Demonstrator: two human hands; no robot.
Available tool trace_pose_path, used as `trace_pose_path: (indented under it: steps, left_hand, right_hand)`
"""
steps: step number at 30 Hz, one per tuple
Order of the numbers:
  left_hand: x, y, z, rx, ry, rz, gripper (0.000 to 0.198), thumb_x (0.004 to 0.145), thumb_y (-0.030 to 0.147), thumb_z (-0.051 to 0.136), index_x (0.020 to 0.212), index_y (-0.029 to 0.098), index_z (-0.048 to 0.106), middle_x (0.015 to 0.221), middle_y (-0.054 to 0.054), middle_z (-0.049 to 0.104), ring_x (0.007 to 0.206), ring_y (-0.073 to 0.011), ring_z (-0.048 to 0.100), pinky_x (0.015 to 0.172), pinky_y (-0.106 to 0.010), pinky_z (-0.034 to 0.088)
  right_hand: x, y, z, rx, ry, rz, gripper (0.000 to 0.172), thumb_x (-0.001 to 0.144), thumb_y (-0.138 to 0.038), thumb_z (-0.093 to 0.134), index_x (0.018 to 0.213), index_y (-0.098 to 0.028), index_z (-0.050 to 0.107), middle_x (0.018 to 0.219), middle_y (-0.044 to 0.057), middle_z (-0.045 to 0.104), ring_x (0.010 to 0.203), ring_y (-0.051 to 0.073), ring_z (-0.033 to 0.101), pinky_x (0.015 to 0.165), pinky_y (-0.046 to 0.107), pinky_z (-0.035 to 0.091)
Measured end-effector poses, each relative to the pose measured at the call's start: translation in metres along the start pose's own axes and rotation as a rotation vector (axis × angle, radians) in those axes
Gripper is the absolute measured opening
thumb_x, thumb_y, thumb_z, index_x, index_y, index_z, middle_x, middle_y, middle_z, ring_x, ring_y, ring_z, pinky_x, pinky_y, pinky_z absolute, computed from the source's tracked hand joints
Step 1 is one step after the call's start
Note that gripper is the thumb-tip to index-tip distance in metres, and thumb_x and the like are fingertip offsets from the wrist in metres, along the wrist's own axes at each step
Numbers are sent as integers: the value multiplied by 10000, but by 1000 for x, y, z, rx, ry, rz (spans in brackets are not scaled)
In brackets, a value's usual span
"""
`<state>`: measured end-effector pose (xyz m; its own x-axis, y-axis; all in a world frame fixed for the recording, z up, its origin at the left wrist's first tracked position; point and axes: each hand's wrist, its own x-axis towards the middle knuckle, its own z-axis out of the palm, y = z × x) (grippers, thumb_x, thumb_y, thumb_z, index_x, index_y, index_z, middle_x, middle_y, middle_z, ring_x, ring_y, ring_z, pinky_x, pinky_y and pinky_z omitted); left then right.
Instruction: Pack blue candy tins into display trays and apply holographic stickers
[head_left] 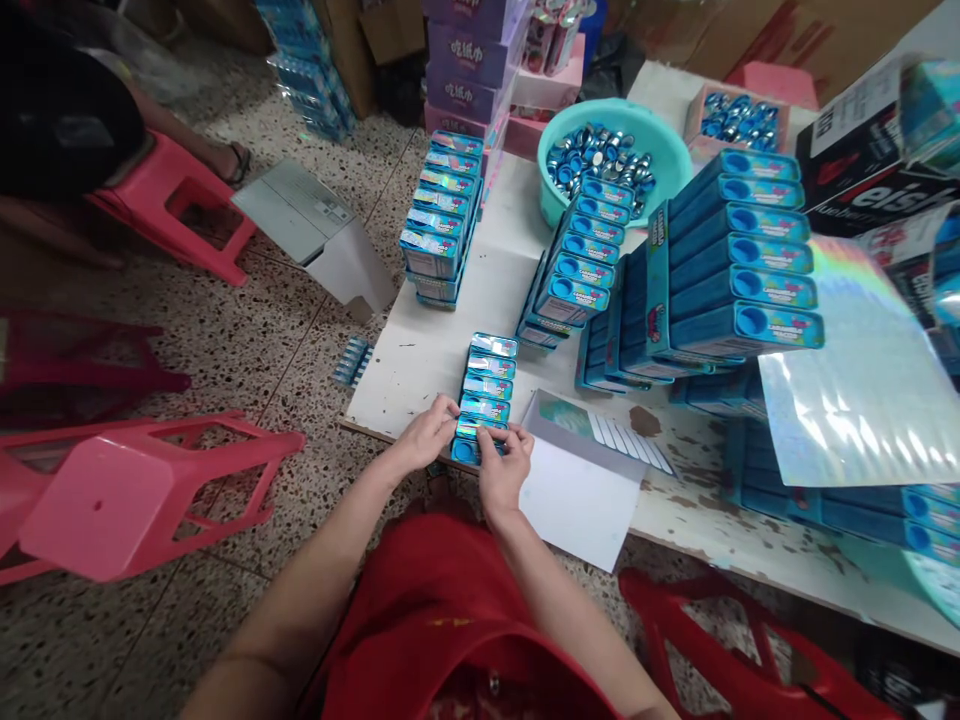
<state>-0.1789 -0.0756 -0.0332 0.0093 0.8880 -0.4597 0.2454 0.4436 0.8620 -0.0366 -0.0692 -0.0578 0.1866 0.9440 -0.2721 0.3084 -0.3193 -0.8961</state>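
Note:
A short row of small blue boxes [487,388] lies on the table in front of me, most of them topped with shiny clear stickers. The box nearest me shows a bare blue round recess [465,451]. My left hand [429,434] is at the left side of the row, its thumb and fingers pinched together at a box edge; what lies between them is hidden. Over the near end of the row, my right hand [505,467] has its thumb and fingers closed on a shiny sticker [471,428] on the second-nearest box.
Blue box stacks [735,260] stand to the right, another stack [442,215] at the back left. A turquoise basin [551,205] holds small round pieces. An open white carton [577,490] and an iridescent sheet [862,390] lie rightward. Pink stools [90,505] stand left; a person sits beyond.

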Motion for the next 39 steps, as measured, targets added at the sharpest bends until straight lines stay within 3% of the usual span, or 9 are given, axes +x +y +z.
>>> trace_pose_path:
  steps: [6, 10, 14, 16, 19, 23, 28, 32, 39]
  left_hand:
    - [2, -16, 15, 58, 181, -287, 121, 793, 274, 459, 885, 195, 456, 565, 47, 496, 503, -133, 481, 510, -241, 382]
    - [-6, -21, 28, 208, 444, -151, 287, 865, 326, 379, 1021, 169, 561, 1025, -103, 629, 985, -217, 568, 864, -364, 439]
    - [-25, -18, 32, 475, 386, -47, 462, 878, 463, 380, 1176, 168, 574, 1367, -141, 459, 1243, -299, 410, 1031, -483, 324]
    - [-35, -9, 31, 590, 474, -56, 488, 887, 473, 369, 1172, 140, 583, 1346, -178, 464, 1219, -326, 427, 1013, -517, 334]
    - [-37, 21, 44, 596, 657, 189, 426, 909, 422, 385, 1180, 146, 563, 1179, -156, 566, 1110, -267, 512, 972, -437, 401]
    - [4, 66, 106, 566, 378, 450, 250, 921, 283, 436, 1118, 216, 575, 1056, -63, 625, 1004, -191, 559, 903, -326, 442]
    - [97, 69, 171, 925, 164, 147, 375, 858, 179, 531, 1233, 182, 523, 1273, -116, 523, 1203, -309, 394, 951, -470, 340]
    - [128, 52, 176, 997, 120, 53, 230, 897, 250, 481, 1072, 191, 617, 1123, -107, 584, 1104, -280, 441, 887, -431, 321]
    - [129, 49, 174, 956, 139, -9, 224, 913, 254, 442, 953, 198, 655, 987, -64, 642, 945, -207, 537, 821, -363, 304]
  right_hand:
    - [6, -4, -7, 103, 21, 144, 330, 626, -404, 686, 811, -193, 513, 895, 40, 534, 858, 186, 538, 734, 314, 460]
    - [12, -5, -9, 128, -35, 169, 403, 615, -383, 682, 878, -209, 431, 761, -22, 531, 692, 146, 529, 634, 273, 450]
    - [14, -12, -19, -6, -110, -7, 219, 742, -362, 562, 862, -204, 470, 672, -52, 478, 593, 122, 473, 600, 257, 423]
    - [24, -16, -39, -82, -107, -176, 158, 808, -322, 499, 904, -196, 507, 775, -3, 540, 673, 137, 504, 660, 279, 436]
    - [65, -8, -86, -209, 35, -433, 195, 880, -324, 449, 987, -191, 544, 941, 74, 568, 878, 186, 518, 809, 348, 425]
    - [134, 46, -134, -539, 38, -493, 435, 825, -491, 532, 1130, -180, 538, 1173, 165, 506, 1112, 295, 419, 913, 489, 360]
    - [160, 115, -142, -722, -151, -615, 521, 833, -552, 496, 1233, -217, 497, 1272, 150, 462, 1211, 317, 346, 965, 506, 323]
    - [155, 125, -141, -710, -131, -692, 551, 852, -554, 460, 1282, -210, 462, 1310, 164, 437, 1232, 319, 341, 975, 491, 323]
    - [145, 122, -132, -836, -189, -778, 465, 919, -430, 388, 1334, -231, 454, 1382, 140, 441, 1290, 325, 288, 1029, 565, 189]
